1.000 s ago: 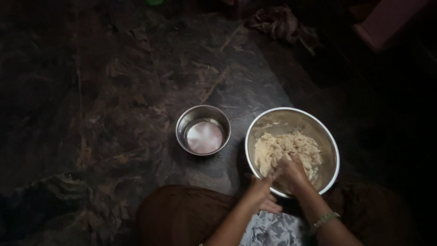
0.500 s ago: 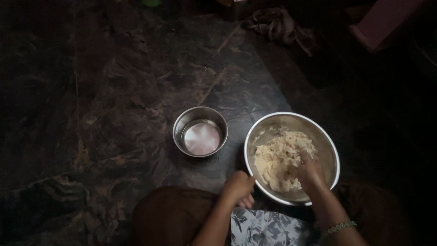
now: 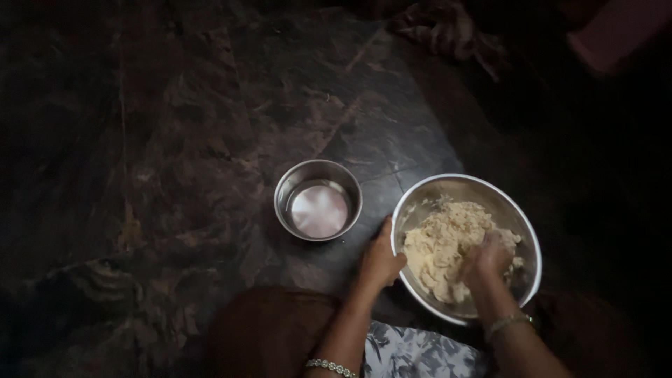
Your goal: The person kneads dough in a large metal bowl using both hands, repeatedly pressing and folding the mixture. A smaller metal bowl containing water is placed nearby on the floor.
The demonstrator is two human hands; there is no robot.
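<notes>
A large steel bowl [image 3: 519,222] sits on the dark stone floor, filled with pale crumbly dough [image 3: 439,241]. My right hand [image 3: 490,257] is pressed into the dough at the bowl's right side, fingers curled into it. My left hand [image 3: 379,260] rests against the outer left rim of the bowl, holding it. Both wrists wear bangles.
A smaller steel bowl [image 3: 287,192] holding a little pale liquid stands just left of the big bowl. My knees in brown cloth are at the bottom edge. A crumpled cloth [image 3: 448,31] lies at the far top, and a pink object [image 3: 616,31] at the top right.
My left hand has moved from below the bowl up to its left rim. My right hand has shifted to the right within the dough.
</notes>
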